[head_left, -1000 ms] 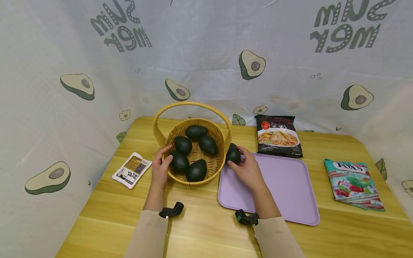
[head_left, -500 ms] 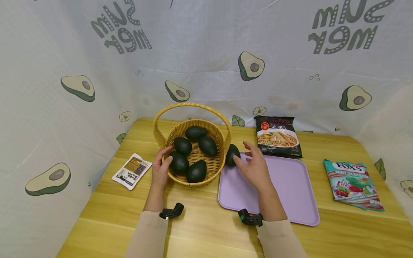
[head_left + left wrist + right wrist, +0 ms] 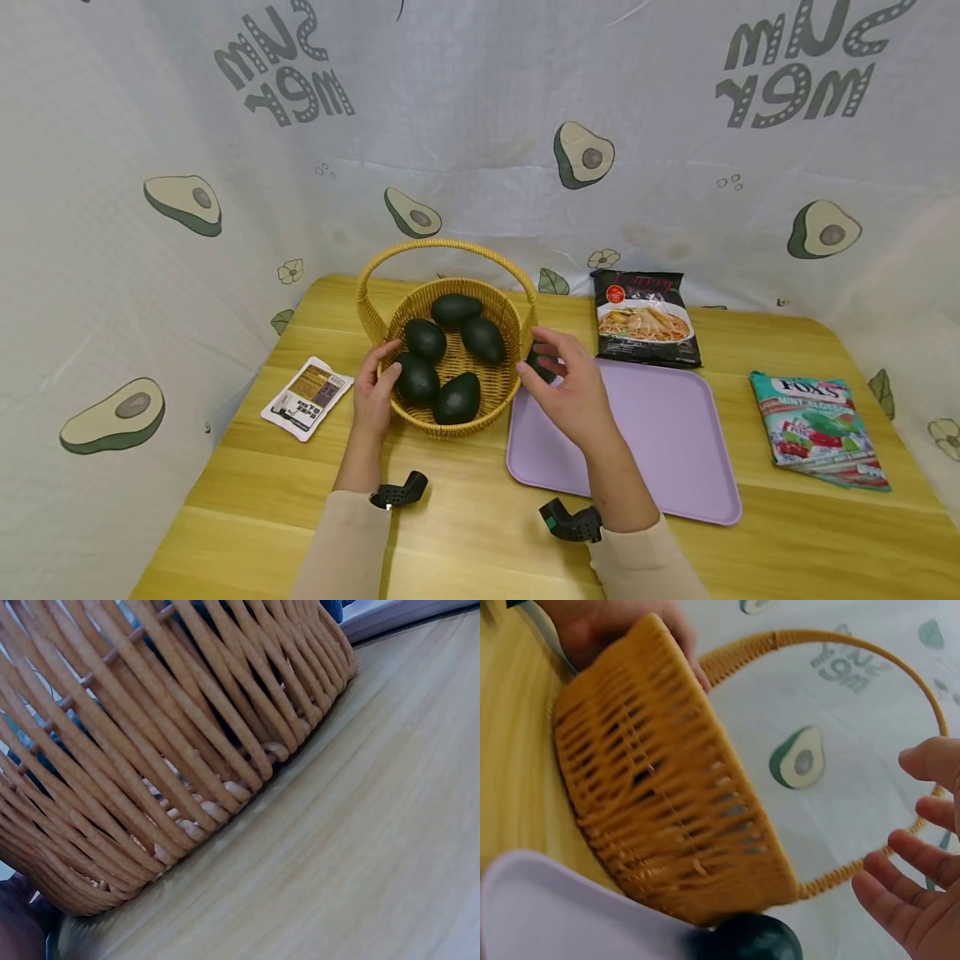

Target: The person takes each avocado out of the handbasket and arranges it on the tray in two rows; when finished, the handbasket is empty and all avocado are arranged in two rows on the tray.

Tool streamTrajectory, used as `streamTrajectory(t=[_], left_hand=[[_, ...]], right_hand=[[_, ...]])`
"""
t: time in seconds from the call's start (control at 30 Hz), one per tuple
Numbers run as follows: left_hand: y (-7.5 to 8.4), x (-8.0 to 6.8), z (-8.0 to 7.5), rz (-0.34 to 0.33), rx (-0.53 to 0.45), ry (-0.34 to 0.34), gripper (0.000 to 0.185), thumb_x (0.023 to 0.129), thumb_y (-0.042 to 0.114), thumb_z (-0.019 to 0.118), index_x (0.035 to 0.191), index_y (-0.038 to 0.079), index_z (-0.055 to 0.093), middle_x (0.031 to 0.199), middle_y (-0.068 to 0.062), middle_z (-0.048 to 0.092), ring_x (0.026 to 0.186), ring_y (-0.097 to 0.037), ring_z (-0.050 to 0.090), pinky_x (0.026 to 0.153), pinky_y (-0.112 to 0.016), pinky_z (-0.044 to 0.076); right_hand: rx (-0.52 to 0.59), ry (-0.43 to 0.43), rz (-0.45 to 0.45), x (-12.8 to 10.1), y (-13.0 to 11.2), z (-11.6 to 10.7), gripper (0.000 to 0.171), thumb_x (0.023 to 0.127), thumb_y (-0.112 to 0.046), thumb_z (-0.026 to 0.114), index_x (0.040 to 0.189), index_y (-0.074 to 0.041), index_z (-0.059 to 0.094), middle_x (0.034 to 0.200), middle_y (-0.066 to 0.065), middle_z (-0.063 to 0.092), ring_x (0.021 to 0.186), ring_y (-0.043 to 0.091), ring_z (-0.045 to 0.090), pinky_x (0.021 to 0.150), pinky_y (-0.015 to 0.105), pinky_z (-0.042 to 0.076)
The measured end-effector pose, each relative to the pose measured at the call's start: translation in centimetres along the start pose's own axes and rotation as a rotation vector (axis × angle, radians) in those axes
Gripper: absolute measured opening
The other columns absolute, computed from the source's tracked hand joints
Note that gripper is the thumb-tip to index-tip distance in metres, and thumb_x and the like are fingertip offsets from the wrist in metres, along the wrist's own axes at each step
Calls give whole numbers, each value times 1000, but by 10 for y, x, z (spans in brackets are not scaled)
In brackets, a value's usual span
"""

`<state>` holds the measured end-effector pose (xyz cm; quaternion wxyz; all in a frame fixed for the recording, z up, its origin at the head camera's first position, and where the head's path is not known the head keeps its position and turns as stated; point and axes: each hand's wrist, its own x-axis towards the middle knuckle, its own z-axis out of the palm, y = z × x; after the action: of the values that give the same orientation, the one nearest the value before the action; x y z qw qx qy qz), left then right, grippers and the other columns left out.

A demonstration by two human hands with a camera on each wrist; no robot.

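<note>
A yellow wicker basket (image 3: 480, 425) with a tall handle holds several dark green avocados (image 3: 457, 397). At its left side my left hand (image 3: 372, 392) holds the rim, with thumb and fingertips reaching over it. Another avocado (image 3: 542, 363) lies outside the basket, at the upper left corner of the lilac tray (image 3: 645, 433), partly hidden behind my right hand (image 3: 566, 387). That right hand hovers near the basket's right rim, fingers spread and loosely bent, holding nothing. In the right wrist view the loose avocado (image 3: 754, 937) shows below the basket (image 3: 667, 795), apart from the fingers.
A black noodle packet (image 3: 647, 321) lies behind the tray. To the right is a teal candy bag (image 3: 821, 431); to the left, a small white-and-brown packet (image 3: 307, 397). A printed curtain (image 3: 480, 125) hangs behind the wooden table (image 3: 465, 517).
My right hand has let go of the loose avocado, drawn back to the right, then moved left toward the basket rim. My left hand and the basket stay in place.
</note>
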<state>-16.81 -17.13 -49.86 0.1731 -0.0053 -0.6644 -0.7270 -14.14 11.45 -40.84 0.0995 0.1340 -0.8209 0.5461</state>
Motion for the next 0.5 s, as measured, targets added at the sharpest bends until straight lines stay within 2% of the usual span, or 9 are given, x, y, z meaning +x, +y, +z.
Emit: streamTrajectory(t=[0.3,0.5], left_hand=[[1,0,0,-4,1,-4,36,97,1,53,132,-6,61,135,-13,61,134,-7,47,118,-32,28],[2,-1,1,-13,-4,-2,36,97,0,53,132,-4,62,137,-15,60,135,-9,46,118,-33,27]], right_hand=[[-82,-164,-41,-1,-4,29,52,90,-19,79,138,-15,60,135,8,60,123,34,58,100,54,53],[-195,-265,-55,6,-3,40,50,90,-24,79,137,-15,63,140,3,60,132,28,57,108,51,49]])
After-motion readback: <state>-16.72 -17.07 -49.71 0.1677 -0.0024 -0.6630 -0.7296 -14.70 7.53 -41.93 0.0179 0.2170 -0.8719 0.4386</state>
